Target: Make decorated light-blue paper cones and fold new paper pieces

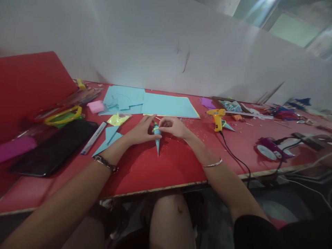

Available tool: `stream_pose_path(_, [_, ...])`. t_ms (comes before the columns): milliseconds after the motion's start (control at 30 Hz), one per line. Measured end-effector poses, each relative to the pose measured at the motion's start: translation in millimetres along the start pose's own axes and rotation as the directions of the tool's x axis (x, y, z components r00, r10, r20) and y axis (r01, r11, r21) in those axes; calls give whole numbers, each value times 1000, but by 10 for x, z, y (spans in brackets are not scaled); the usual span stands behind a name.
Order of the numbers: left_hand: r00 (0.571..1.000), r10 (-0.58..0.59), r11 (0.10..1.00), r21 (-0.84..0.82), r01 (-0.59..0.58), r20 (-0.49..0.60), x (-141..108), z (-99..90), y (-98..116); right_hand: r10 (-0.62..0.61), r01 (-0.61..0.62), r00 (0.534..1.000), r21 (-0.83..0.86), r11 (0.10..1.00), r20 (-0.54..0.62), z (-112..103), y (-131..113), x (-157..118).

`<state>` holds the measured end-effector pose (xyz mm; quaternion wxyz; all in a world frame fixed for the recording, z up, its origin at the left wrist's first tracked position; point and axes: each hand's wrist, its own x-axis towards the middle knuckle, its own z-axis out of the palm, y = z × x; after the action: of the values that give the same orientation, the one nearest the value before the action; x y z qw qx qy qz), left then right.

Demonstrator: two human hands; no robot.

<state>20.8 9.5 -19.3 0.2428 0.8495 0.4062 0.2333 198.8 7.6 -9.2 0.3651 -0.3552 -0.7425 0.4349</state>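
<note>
A small light-blue paper cone (pixel 158 144) lies on the red table with its tip toward the front edge. Yellow and green bits sit around its wide end. My left hand (pixel 142 131) is on the cone's left, its thumb against the cone and its fingers curved round the top, apart from the thumb. From the right, my right hand (pixel 175 127) reaches the decorated end, thumb and index finger pinched together there. Whatever is between those fingertips is too small to make out.
Blue sheets (pixel 168 104) lie behind my hands. On the left are a marker (pixel 93 137), a black phone-like slab (pixel 55 148) and blue scraps (pixel 110 138). Rightward, a yellow glue gun (pixel 217 119) trails a black cord beside another cone (pixel 228 126); a purple device (pixel 273 148) lies farther right.
</note>
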Motion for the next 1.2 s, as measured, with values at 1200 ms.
stream_pose_path(1200, [982, -44, 933, -359, -26, -185, -9, -56, 158, -286, 199, 927, -330, 923, -241, 218, -128, 6])
